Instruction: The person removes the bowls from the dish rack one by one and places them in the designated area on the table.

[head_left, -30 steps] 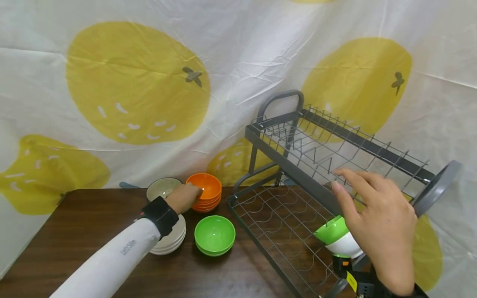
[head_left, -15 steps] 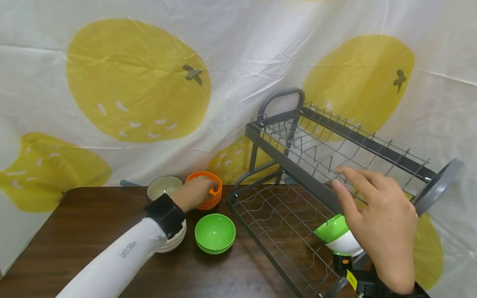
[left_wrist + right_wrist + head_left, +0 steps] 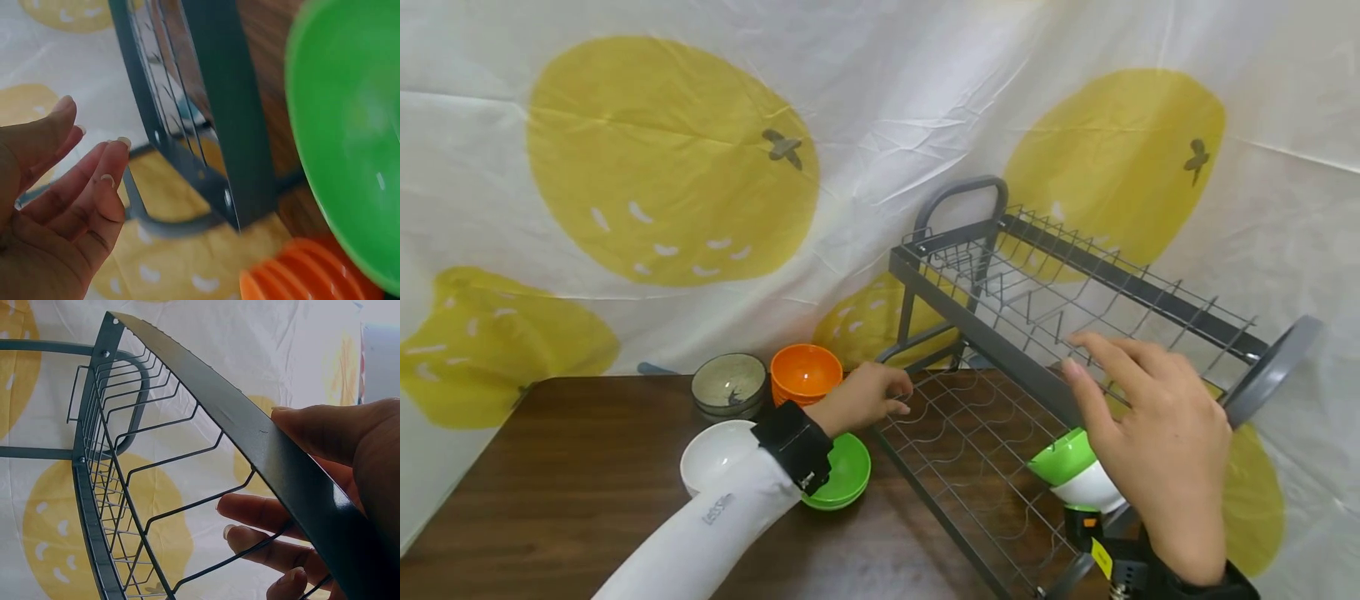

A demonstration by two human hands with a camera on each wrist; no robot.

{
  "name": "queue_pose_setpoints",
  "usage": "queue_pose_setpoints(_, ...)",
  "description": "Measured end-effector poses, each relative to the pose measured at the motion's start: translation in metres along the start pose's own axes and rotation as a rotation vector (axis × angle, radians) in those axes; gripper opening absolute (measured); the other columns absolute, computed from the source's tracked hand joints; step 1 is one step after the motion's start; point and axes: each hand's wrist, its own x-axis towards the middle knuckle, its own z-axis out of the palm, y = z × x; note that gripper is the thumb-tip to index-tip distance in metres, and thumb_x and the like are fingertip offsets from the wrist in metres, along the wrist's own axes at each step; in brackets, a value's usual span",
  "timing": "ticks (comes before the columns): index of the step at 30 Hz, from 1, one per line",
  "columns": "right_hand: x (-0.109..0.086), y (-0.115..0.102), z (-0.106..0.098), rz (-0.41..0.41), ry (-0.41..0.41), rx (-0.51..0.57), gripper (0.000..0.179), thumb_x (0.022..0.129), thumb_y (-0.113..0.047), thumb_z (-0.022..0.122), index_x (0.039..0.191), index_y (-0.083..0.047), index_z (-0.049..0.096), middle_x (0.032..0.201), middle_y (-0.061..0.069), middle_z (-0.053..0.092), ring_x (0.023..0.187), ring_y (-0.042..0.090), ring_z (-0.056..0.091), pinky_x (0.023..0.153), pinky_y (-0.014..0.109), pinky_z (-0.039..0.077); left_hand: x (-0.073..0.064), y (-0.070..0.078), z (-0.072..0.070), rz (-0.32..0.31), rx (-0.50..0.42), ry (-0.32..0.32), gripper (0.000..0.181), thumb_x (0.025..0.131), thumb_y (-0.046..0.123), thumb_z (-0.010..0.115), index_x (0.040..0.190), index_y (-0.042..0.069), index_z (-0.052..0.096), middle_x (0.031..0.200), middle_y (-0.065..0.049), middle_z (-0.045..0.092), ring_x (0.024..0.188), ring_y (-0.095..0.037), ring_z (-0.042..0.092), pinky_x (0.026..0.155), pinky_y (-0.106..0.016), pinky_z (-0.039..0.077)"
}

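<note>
In the head view my left hand (image 3: 865,396) is over the table between the orange bowls (image 3: 805,371) and the dish rack's left edge. It holds nothing; its fingers are loosely bent with the thumb apart. Green bowls (image 3: 848,468) stand under its wrist, partly hidden. My right hand (image 3: 1157,442) is at the upper tier of the grey wire dish rack (image 3: 1015,367), thumb and fingers spread. In the right wrist view its fingers (image 3: 262,547) show beyond the rack's rail; contact there is unclear. A green bowl (image 3: 1063,458) and a white bowl (image 3: 1090,487) lean in the lower tier.
Speckled grey bowls (image 3: 728,385) are stacked at the table's back, left of the orange ones. White bowls (image 3: 711,450) stand in front, partly covered by my left sleeve. A fruit-print cloth (image 3: 880,150) hangs behind the brown table (image 3: 587,467).
My left hand has moved from the orange bowls rightward toward the rack, with nothing in it. The orange and white bowls show more fully. My right hand has stayed put.
</note>
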Motion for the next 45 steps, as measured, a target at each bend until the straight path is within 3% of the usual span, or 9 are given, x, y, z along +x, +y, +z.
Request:
queue_pose_setpoints(6, -0.001, 0.002, 0.000, -0.007, -0.002, 0.003, 0.030, 0.083, -0.032, 0.062, 0.110, -0.022, 0.064, 0.103, 0.006, 0.062, 0.087, 0.028, 0.055, 0.057, 0.046, 0.041, 0.016, 0.024, 0.022, -0.024, -0.140, -0.029, 0.017, 0.079, 0.022, 0.068, 0.093, 0.014, 0.062, 0.079, 0.006, 0.061, 0.070, -0.006, 0.056, 0.061, -0.020, 0.045)
queue_pose_setpoints(13, -0.001, 0.003, 0.001, -0.013, 0.007, 0.015, 0.030, 0.082, -0.031, 0.063, 0.110, -0.022, 0.064, 0.101, 0.005, 0.062, 0.085, 0.027, 0.055, 0.055, 0.046, 0.041, 0.035, 0.049, 0.047, -0.017, -0.265, -0.012, 0.020, 0.078, 0.023, 0.069, 0.095, 0.014, 0.063, 0.079, 0.008, 0.063, 0.069, -0.002, 0.056, 0.062, -0.018, 0.044)
queue_pose_setpoints(20, -0.001, 0.003, 0.002, -0.006, 0.013, 0.023, 0.029, 0.082, -0.032, 0.063, 0.109, -0.022, 0.065, 0.103, 0.004, 0.062, 0.088, 0.028, 0.055, 0.057, 0.047, 0.041, 0.045, 0.067, 0.073, -0.129, -0.475, -0.041, 0.025, 0.077, 0.021, 0.070, 0.097, 0.009, 0.063, 0.081, 0.006, 0.062, 0.061, -0.013, 0.058, 0.050, -0.024, 0.048)
queue_pose_setpoints(24, -0.001, 0.003, 0.002, -0.011, 0.024, 0.032, 0.029, 0.082, -0.032, 0.062, 0.109, -0.022, 0.065, 0.103, 0.003, 0.062, 0.088, 0.028, 0.055, 0.058, 0.047, 0.042, 0.047, 0.074, 0.087, -0.172, -0.573, -0.040, 0.025, 0.076, 0.021, 0.071, 0.096, 0.009, 0.063, 0.081, 0.006, 0.061, 0.066, -0.011, 0.058, 0.052, -0.028, 0.050)
queue_pose_setpoints(27, 0.000, 0.004, 0.002, -0.014, 0.027, 0.032, 0.029, 0.083, -0.032, 0.061, 0.109, -0.021, 0.065, 0.103, 0.003, 0.062, 0.087, 0.028, 0.055, 0.058, 0.047, 0.042, 0.049, 0.083, 0.097, -0.182, -0.604, -0.038, 0.025, 0.075, 0.020, 0.071, 0.096, 0.009, 0.063, 0.082, 0.006, 0.062, 0.066, -0.009, 0.057, 0.052, -0.028, 0.050)
queue_pose_setpoints(33, 0.000, 0.005, 0.000, -0.014, 0.033, 0.017, 0.028, 0.083, -0.032, 0.061, 0.108, -0.022, 0.065, 0.102, 0.003, 0.062, 0.088, 0.028, 0.055, 0.055, 0.046, 0.041, 0.055, 0.102, 0.118, -0.135, -0.583, -0.032, 0.029, 0.076, 0.016, 0.071, 0.101, 0.007, 0.062, 0.079, 0.003, 0.062, 0.063, -0.007, 0.057, 0.053, -0.020, 0.046)
queue_pose_setpoints(36, 0.001, 0.005, -0.001, -0.013, 0.028, 0.018, 0.028, 0.083, -0.031, 0.061, 0.109, -0.022, 0.065, 0.103, 0.003, 0.062, 0.089, 0.028, 0.055, 0.056, 0.046, 0.042, 0.059, 0.109, 0.126, -0.183, -0.624, -0.041, 0.032, 0.076, 0.014, 0.071, 0.105, 0.007, 0.060, 0.077, 0.002, 0.060, 0.061, -0.011, 0.059, 0.052, -0.019, 0.045)
queue_pose_setpoints(40, 0.000, 0.005, 0.000, -0.011, 0.023, 0.024, 0.028, 0.083, -0.031, 0.061, 0.109, -0.021, 0.065, 0.103, 0.003, 0.062, 0.088, 0.028, 0.055, 0.057, 0.046, 0.042, 0.060, 0.114, 0.136, -0.293, -0.721, -0.056, 0.034, 0.076, 0.011, 0.070, 0.108, 0.009, 0.060, 0.076, 0.001, 0.060, 0.056, -0.021, 0.061, 0.047, -0.026, 0.048)
queue_pose_setpoints(45, 0.000, 0.005, 0.001, -0.019, 0.026, 0.025, 0.028, 0.083, -0.031, 0.061, 0.108, -0.020, 0.066, 0.102, 0.003, 0.063, 0.088, 0.028, 0.055, 0.056, 0.046, 0.042, 0.062, 0.116, 0.144, -0.320, -0.781, -0.073, 0.029, 0.077, 0.008, 0.068, 0.105, 0.008, 0.061, 0.074, 0.000, 0.061, 0.055, -0.023, 0.062, 0.050, -0.034, 0.051)
